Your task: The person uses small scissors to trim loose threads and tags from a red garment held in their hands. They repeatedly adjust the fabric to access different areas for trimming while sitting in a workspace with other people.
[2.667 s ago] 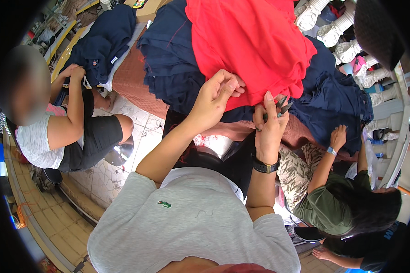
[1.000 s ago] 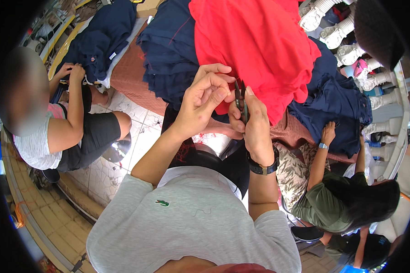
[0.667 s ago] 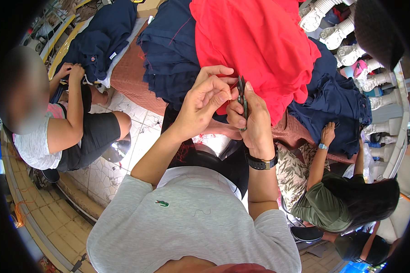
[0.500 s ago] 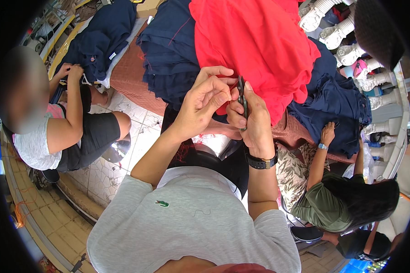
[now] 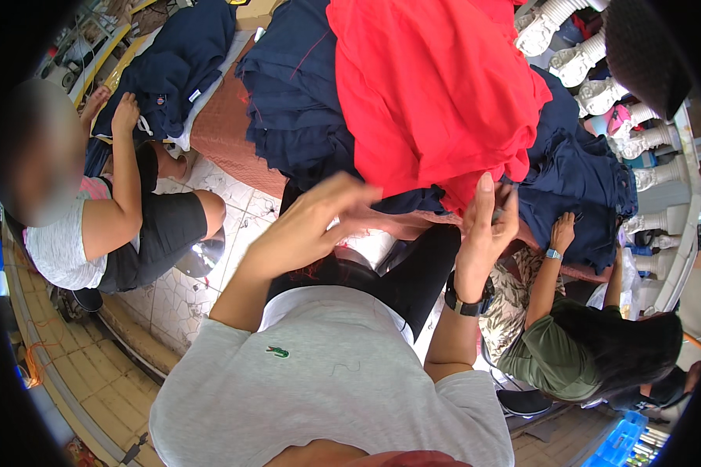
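My left hand [image 5: 308, 226] is in the air in front of the dark navy garments, fingers stretched out and thumb apart, with nothing visible in it; its fingertips are smeared by motion. At the near right corner of a red cloth garment [image 5: 436, 93] is my right hand [image 5: 484, 233], thumb up and the other fingers curled. A dark bit between thumb and fingers looks like the thread snips [image 5: 500, 199], mostly hidden by the hand. The red garment lies spread over a pile of navy garments [image 5: 292, 93] on the brown-covered table.
On the left, a seated person [image 5: 113, 202] handles navy cloth [image 5: 167, 70]. To my right another person [image 5: 568, 335] in a green shirt touches navy garments [image 5: 572, 194]. White ribbed columns [image 5: 572, 58] stand along the right. Brown cloth [image 5: 218, 128] covers the table.
My hands have moved apart: the left drew back toward me and left, the right shifted right and down. Earlier they met over the red garment, with the snips in my right hand.
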The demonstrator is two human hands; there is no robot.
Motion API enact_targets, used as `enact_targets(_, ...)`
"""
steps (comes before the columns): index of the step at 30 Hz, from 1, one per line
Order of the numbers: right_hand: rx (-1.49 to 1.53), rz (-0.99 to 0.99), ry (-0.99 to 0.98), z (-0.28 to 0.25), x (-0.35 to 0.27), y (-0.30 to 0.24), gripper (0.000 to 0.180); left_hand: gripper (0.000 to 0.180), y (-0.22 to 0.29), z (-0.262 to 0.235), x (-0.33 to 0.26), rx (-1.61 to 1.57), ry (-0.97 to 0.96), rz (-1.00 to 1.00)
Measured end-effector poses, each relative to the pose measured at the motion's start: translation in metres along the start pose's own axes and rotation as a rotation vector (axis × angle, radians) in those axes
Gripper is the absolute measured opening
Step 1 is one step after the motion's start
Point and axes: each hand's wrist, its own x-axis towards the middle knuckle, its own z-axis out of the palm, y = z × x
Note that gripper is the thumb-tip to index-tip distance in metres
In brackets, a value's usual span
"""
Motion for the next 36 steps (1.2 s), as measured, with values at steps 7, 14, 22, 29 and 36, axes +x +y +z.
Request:
enact_targets(7, -0.033, -0.264, 0.009, 0.026, 0.012, -0.017, 0.015, 0.04, -0.027, 0.073, 0.062, 0.356, 0.74, 0.297)
enact_targets(14, -0.146, -0.431, -0.241, 0.015, 0.057, -0.053, 0.042, 0.014, -0.003, 0.032, 0.048, -0.184, 0.828, 0.194)
enact_targets(22, -0.235, -0.649, -0.435, 0.052, 0.119, -0.045, 0.046, 0.023, -0.004, -0.021, 0.055, -0.545, 0.825, 0.166)
enact_targets(29, -0.435, -0.636, -0.12, 0.026, 0.085, -0.054, 0.047, 0.023, -0.011, -0.037, 0.045, -0.607, 0.741, 0.175)
enact_targets(36, -0.797, -0.558, 0.318, -0.035, 0.08, -0.013, 0.06, 0.017, 0.014, -0.043, 0.035, 0.258, 0.883, 0.262)
